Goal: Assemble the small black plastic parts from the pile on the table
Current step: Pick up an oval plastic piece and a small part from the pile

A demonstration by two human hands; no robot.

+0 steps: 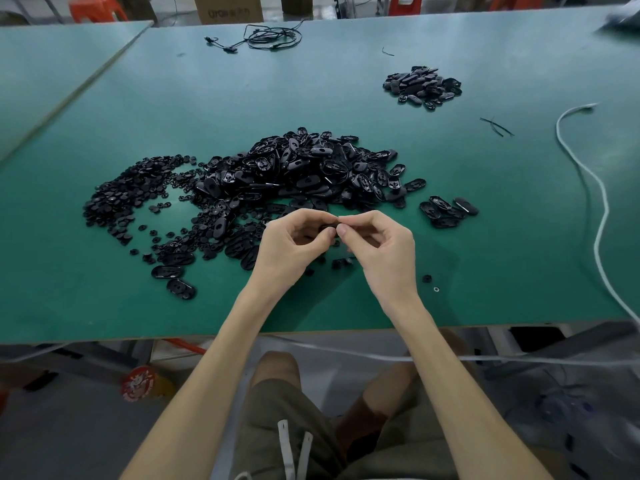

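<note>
I saw the left hand point(294, 240) and right hand point(377, 244) drawn together above the near part of the green-topped work table point(104, 306), fingertips meeting. Both had curled fingers and thumbs pinching one small black plastic part point(327, 227) between them; it was mostly hidden by the fingers, so I could not tell its shape.

Just beyond the hands lay the large heap of black oval plastic shells point(304, 168), loose on the table. To its left, and touching it, spread a flatter scatter of small round black plastic pieces point(128, 192). A small cluster of oval shells point(446, 209) sat just right of the heap, and a separate smaller pile of black oval parts point(422, 86) lay well apart at the far right.

The only container I could make out was a brown cardboard box point(228, 6) on the floor past the far edge; its contents were hidden. It carried dark printed lettering that I could not read with confidence. Under the table's near edge was a round red disc with a cartoon figure point(138, 382), its writing too blurred to read.

A coiled black wire point(273, 38) lay at the far side, and a white cord point(595, 202) trailed along the right.
</note>
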